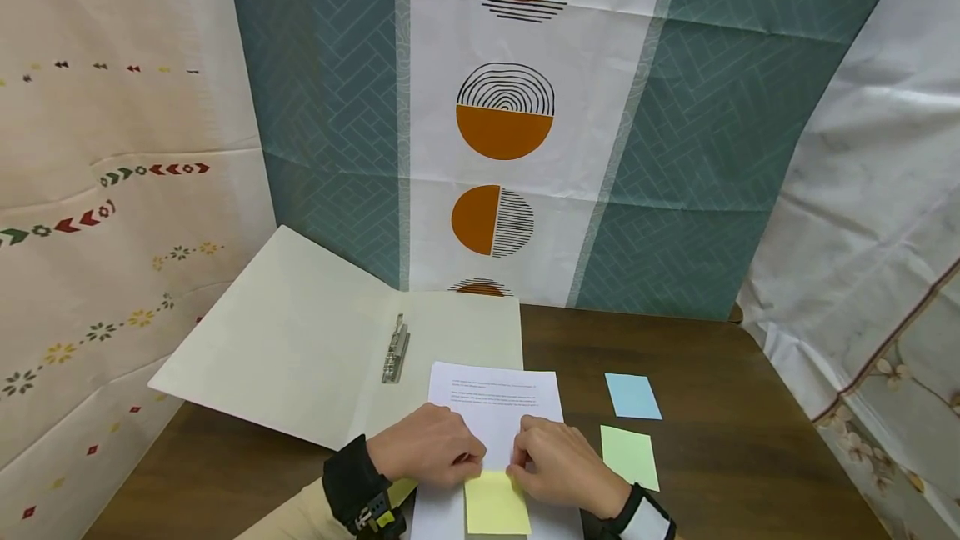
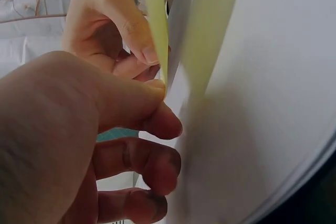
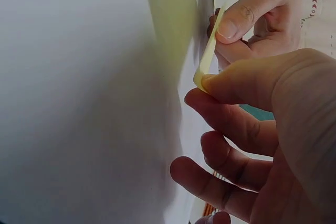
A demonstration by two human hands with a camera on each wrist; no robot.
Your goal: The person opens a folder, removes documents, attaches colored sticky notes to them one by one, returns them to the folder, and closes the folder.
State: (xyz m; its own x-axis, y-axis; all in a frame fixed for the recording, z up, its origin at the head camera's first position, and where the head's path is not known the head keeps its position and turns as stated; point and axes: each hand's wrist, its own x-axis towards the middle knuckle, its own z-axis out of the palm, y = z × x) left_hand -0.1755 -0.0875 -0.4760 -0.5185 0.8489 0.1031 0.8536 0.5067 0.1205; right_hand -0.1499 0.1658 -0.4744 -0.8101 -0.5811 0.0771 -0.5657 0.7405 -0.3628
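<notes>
The left hand [image 1: 431, 444] and right hand [image 1: 566, 463] are pinching the far corners of a square yellow paper note [image 1: 497, 507] over a white printed paper sheet [image 1: 495, 398]. They seem to be aligning it, the next move likely calling for pressing it down; whether its edge is touching is unclear.

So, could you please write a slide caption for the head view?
Left hand and right hand pinch a yellow note over printed paper, an open folder nearby.
</notes>
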